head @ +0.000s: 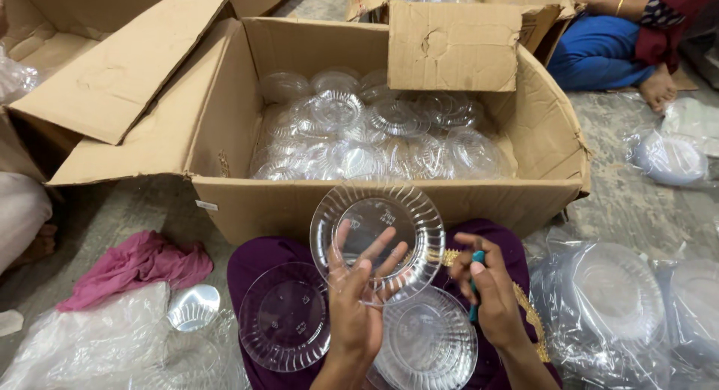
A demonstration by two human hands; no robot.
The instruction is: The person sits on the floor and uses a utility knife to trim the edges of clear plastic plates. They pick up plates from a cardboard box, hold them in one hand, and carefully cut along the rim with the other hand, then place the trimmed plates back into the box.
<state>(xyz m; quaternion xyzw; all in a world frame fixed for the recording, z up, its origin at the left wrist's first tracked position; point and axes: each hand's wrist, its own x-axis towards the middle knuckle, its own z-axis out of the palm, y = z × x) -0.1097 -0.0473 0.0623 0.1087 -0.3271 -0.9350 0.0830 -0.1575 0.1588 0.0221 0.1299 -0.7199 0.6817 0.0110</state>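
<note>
Clear plate (pixel 378 236) upright, left hand (pixel 358 300) fingers clamped behind; right hand (pixel 490 292) fingers pinching teal tool (pixel 476 285).

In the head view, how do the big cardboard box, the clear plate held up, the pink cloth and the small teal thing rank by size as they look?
Largest to smallest:
1. Cardboard box
2. Clear plate in the left hand and pink cloth: these look alike, and the plate is nearer the camera, so unranked
3. Teal thing in the right hand
</note>
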